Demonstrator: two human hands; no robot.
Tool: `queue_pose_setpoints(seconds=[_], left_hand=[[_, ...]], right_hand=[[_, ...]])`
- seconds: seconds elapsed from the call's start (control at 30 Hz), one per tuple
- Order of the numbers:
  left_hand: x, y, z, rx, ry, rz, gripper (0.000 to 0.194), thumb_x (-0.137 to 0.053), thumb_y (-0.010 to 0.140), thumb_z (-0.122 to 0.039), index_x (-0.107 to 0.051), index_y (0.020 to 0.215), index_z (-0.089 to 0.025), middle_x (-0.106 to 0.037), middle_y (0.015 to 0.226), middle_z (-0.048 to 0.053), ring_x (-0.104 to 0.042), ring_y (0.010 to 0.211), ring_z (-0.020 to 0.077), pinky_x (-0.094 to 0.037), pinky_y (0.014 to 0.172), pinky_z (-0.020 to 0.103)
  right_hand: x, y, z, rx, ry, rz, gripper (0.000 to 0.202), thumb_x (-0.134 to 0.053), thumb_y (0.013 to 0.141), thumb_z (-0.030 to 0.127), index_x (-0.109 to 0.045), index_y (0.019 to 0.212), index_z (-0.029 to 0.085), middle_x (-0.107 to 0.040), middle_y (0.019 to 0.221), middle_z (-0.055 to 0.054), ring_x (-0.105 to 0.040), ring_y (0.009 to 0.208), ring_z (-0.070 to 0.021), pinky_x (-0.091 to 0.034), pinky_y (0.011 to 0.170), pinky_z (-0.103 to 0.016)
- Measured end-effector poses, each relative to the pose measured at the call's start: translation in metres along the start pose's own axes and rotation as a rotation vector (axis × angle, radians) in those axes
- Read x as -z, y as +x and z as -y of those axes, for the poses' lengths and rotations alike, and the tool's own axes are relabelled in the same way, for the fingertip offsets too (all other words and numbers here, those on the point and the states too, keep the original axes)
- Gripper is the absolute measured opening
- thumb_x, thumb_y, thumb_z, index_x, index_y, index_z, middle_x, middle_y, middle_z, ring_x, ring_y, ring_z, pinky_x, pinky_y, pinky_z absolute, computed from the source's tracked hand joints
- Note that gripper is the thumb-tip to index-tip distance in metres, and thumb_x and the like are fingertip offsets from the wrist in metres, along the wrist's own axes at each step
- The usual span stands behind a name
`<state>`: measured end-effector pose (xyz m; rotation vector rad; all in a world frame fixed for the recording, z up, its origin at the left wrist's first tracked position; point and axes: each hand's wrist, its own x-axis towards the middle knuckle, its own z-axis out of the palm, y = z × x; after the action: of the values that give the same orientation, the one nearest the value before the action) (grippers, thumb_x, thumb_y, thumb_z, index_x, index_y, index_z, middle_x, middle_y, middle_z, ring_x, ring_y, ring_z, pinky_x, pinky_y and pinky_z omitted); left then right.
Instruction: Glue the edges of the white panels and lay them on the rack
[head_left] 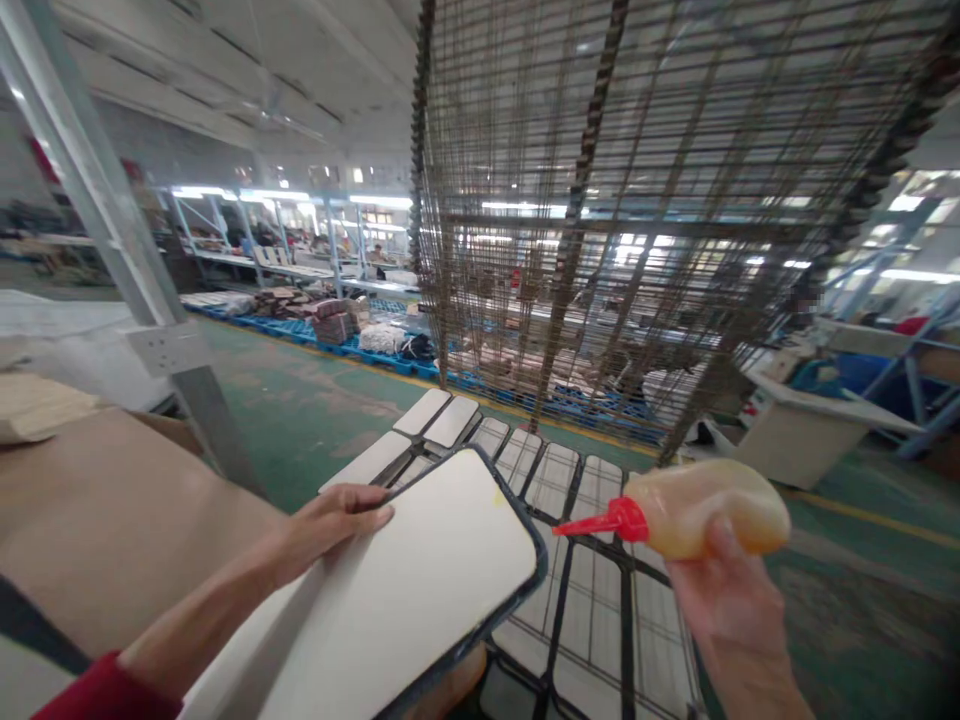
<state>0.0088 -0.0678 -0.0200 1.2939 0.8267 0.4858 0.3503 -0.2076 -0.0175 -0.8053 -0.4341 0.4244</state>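
My left hand [334,530] pinches the far left edge of a white panel [420,580] with rounded corners and a dark rim. The panel is tilted toward me, and a small yellow smear shows near its upper right corner. In my right hand [727,590] is a squeeze bottle [712,508] with a red pointed nozzle and yellowish liquid inside. It lies nearly level, its tip pointing left, just right of the panel's dark edge and seemingly apart from it. Part of my right fingers is hidden behind the bottle.
Beneath lie several similar dark-rimmed panels [592,620] in rows. A tall wire rack [585,200] rises behind them. At left stand a metal post [142,260] and a brown sheet-covered surface [135,500]. Blue pallets [345,345] with stacked goods line the floor farther back.
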Motion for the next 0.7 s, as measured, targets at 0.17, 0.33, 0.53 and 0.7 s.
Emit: queue_pose_setpoints(seconds=[0.17,0.33,0.53,0.7], left_hand=[[-0.003,-0.002,-0.011,-0.006,0.091,0.012,0.047,-0.078,0.065,-0.049,-0.075,0.095,-0.013,-0.075,0.080,0.010,-0.070,0.067,0.0234,-0.054,0.059,0.026],[-0.010,-0.004,-0.015,0.005,0.112,0.005,0.048,-0.078,0.063,-0.052,-0.076,0.094,-0.015,-0.075,0.079,0.008,-0.068,0.061,0.0213,-0.053,0.055,0.026],[-0.011,-0.007,-0.019,-0.002,0.136,0.047,0.048,-0.075,0.067,-0.052,-0.076,0.098,-0.014,-0.075,0.081,0.008,-0.068,0.061,0.0210,-0.053,0.057,0.026],[-0.009,-0.009,-0.021,0.029,0.096,0.094,0.046,-0.077,0.068,-0.048,-0.075,0.101,-0.015,-0.076,0.084,0.009,-0.069,0.064,0.0221,-0.054,0.060,0.028]], right_hand=[[-0.004,0.004,0.009,-0.036,-0.047,0.158,0.052,-0.090,0.047,0.039,-0.070,0.092,0.024,-0.071,0.081,-0.003,-0.067,0.083,-0.0241,-0.056,0.082,-0.041],[-0.006,0.003,0.012,-0.039,-0.089,0.264,0.062,-0.089,0.048,0.038,-0.069,0.104,0.025,-0.072,0.079,-0.007,-0.068,0.076,-0.0278,-0.055,0.083,-0.050],[-0.001,0.004,0.016,-0.092,-0.155,0.273,0.065,-0.088,0.043,0.041,-0.069,0.103,0.023,-0.072,0.081,-0.011,-0.069,0.079,-0.0337,-0.055,0.081,-0.056],[0.003,0.002,0.021,-0.115,-0.179,0.296,0.067,-0.086,0.042,0.041,-0.069,0.103,0.020,-0.071,0.084,-0.015,-0.069,0.084,-0.0370,-0.055,0.078,-0.057]])
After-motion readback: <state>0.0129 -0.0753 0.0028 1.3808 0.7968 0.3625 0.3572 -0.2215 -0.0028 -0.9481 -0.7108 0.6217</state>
